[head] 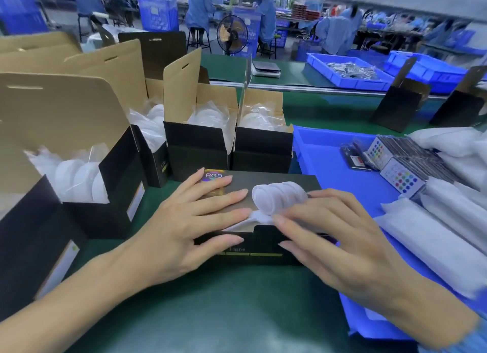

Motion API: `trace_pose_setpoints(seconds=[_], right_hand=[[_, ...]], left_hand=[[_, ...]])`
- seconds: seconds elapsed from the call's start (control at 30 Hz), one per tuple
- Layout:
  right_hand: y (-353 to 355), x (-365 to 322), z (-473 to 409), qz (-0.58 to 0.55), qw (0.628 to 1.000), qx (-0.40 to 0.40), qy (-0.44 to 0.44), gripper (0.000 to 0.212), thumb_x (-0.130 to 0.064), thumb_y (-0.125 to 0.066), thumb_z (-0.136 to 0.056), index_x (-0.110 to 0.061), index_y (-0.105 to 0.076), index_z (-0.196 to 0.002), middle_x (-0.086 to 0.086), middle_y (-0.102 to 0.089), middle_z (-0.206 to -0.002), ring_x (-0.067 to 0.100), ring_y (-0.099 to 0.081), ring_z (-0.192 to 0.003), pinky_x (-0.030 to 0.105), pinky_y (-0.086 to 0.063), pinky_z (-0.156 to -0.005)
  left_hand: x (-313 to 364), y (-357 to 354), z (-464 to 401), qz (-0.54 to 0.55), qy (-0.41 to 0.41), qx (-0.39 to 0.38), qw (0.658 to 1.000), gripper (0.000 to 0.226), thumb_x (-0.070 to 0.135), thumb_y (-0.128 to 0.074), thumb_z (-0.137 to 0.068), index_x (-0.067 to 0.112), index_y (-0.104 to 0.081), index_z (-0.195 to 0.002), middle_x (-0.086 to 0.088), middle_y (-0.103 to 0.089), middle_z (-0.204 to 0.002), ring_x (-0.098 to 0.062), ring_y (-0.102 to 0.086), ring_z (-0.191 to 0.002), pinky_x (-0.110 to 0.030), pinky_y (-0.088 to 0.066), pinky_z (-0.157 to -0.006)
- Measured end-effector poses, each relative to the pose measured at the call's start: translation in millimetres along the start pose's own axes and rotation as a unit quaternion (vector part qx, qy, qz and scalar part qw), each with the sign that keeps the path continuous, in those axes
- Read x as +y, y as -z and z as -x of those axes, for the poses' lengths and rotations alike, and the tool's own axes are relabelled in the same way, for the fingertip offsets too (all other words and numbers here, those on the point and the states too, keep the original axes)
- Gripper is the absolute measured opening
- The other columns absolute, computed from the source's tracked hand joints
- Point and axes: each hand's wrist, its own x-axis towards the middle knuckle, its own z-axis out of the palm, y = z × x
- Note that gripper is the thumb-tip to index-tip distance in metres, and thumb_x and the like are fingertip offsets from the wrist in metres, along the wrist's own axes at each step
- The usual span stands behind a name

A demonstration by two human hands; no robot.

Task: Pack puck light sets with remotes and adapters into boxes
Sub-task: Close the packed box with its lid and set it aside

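On the green table [210, 313], a black box [266, 184] is pressed flat by the left hand [184, 220] and right hand [340, 236], fingers straight and spread.

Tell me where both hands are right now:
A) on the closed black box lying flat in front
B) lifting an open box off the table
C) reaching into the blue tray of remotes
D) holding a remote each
A: the left hand and right hand both lie with straight fingers on the closed black box, lying flat on the green table.
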Motion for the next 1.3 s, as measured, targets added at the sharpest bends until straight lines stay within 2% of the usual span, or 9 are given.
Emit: trace_pose_setpoints(seconds=[0.1,0.53,0.63,0.73,0.8,0.9,1.03,1.2,1.3], right_hand=[[-11,-13,-10,0.049,0.998,0.024,0.016,0.015,-0.012,-0.069,-0.090,0.000,-0.076,-0.096,0.008,-0.069,-0.087,0.027,-0.059,-0.072,0.045,-0.048,-0.082],[-11,-22,-12,0.082,0.995,0.034,0.048,0.009,-0.002,-0.073,-0.081,-0.002,-0.074,-0.072,0.005,-0.065,-0.070,0.027,-0.054,-0.060,0.037,-0.047,-0.072],[-10,-24,-14,0.013,0.998,0.009,-0.068,0.012,-0.017,-0.079,-0.080,-0.010,-0.074,-0.071,0.002,-0.065,-0.078,0.027,-0.057,-0.066,0.034,-0.044,-0.067],[1,-15,-28,-0.129,0.946,-0.089,-0.283,0.041,-0.057,-0.076,-0.069,-0.034,-0.063,-0.101,-0.010,-0.053,-0.122,0.015,-0.058,-0.103,0.022,-0.044,-0.081],[5,6,-39,-0.113,0.921,-0.249,-0.279,0.076,-0.082,-0.058,-0.065,-0.050,-0.039,-0.131,-0.012,-0.027,-0.153,0.008,-0.035,-0.135,0.023,-0.034,-0.104],[-1,32,-57,-0.104,0.866,-0.439,-0.215,0.098,-0.089,-0.046,-0.065,-0.051,-0.012,-0.148,-0.011,0.002,-0.162,0.006,-0.003,-0.146,0.028,-0.006,-0.119],[-9,38,-62,-0.132,0.881,-0.416,-0.184,0.087,-0.083,-0.052,-0.067,-0.058,-0.021,-0.144,-0.008,-0.020,-0.157,0.010,-0.024,-0.135,0.029,-0.020,-0.114],[-10,33,-59,-0.103,0.880,-0.432,-0.166,0.091,-0.085,-0.049,-0.068,-0.062,-0.002,-0.142,-0.008,-0.012,-0.158,0.014,-0.017,-0.139,0.034,-0.016,-0.117],[-1,21,-66,-0.084,0.887,-0.427,-0.157,0.097,-0.078,-0.062,-0.069,-0.054,-0.009,-0.147,-0.004,-0.016,-0.155,0.014,-0.017,-0.137,0.033,-0.017,-0.116]], left_hand=[[1,1,0,0.012,0.013,0.000,1.000,0.039,0.043,-0.056,-0.094,0.023,-0.068,-0.126,0.005,-0.058,-0.141,-0.023,-0.046,-0.139,-0.062,-0.031,-0.113],[1,1,2,0.039,0.028,0.001,0.999,0.041,0.046,-0.058,-0.093,0.027,-0.067,-0.128,0.008,-0.056,-0.143,-0.020,-0.042,-0.142,-0.061,-0.028,-0.116],[2,-1,1,0.041,0.033,0.011,0.999,0.040,0.045,-0.059,-0.093,0.026,-0.069,-0.126,0.008,-0.057,-0.142,-0.020,-0.044,-0.141,-0.061,-0.027,-0.116],[4,-2,1,0.037,0.034,0.017,0.999,0.039,0.045,-0.060,-0.092,0.026,-0.071,-0.123,0.009,-0.059,-0.140,-0.019,-0.045,-0.139,-0.060,-0.028,-0.116],[3,-2,0,0.034,0.033,0.014,0.999,0.038,0.046,-0.060,-0.092,0.026,-0.071,-0.123,0.010,-0.059,-0.140,-0.018,-0.045,-0.140,-0.059,-0.028,-0.116],[0,-3,0,0.036,0.027,0.019,0.999,0.037,0.047,-0.059,-0.093,0.028,-0.071,-0.123,0.012,-0.059,-0.140,-0.017,-0.045,-0.140,-0.059,-0.029,-0.116],[0,-7,1,0.025,0.026,0.034,0.999,0.034,0.048,-0.058,-0.093,0.031,-0.073,-0.119,0.016,-0.059,-0.138,-0.014,-0.046,-0.138,-0.058,-0.032,-0.114],[4,-11,1,0.055,0.022,0.091,0.994,0.033,0.041,-0.064,-0.090,0.024,-0.075,-0.116,0.009,-0.060,-0.137,-0.018,-0.051,-0.133,-0.059,-0.034,-0.113],[4,-12,7,0.170,0.081,0.181,0.965,0.041,0.033,-0.054,-0.094,0.018,-0.064,-0.131,0.006,-0.052,-0.148,-0.016,-0.046,-0.138,-0.041,-0.031,-0.117]])
